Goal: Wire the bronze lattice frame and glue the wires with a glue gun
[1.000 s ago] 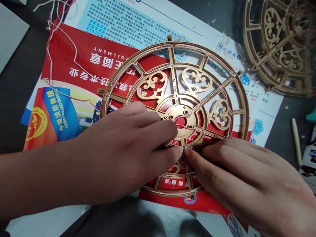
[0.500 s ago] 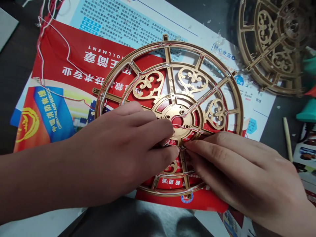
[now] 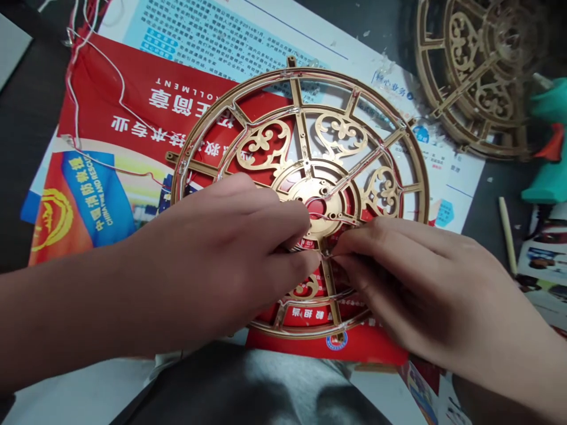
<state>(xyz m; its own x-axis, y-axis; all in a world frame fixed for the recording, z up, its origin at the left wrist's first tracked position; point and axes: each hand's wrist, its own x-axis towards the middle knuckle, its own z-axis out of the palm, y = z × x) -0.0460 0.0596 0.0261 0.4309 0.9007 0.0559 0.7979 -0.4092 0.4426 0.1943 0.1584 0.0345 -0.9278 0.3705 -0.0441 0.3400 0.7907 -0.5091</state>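
A round gold wheel frame (image 3: pixel 303 139) with spokes and scrollwork lies over printed sheets. Thin wires run along its rings and one spoke, and a thin wire (image 3: pixel 325 256) crosses the lower spoke near the hub. My left hand (image 3: pixel 230 260) rests over the wheel's left side, thumb and curled fingers pinched beside the hub, with a wire end at the fingertips. From the right, my right hand (image 3: pixel 425 277) pinches the same wire between thumb and forefinger, just right of that spoke. The left fingertips are partly hidden.
A second gold wheel frame (image 3: pixel 469 118) lies at the upper right, near a teal tool (image 3: pixel 547 171), perhaps a glue gun. A thin wooden stick (image 3: pixel 507 236) is below it. Loose white wires (image 3: pixel 76 112) trail across the red brochure (image 3: pixel 101 100) on the left.
My right hand has shifted slightly left and up, its thumb and forefinger now visibly pinching the wire. The wheel has moved slightly in view. My left hand stays nearly still.
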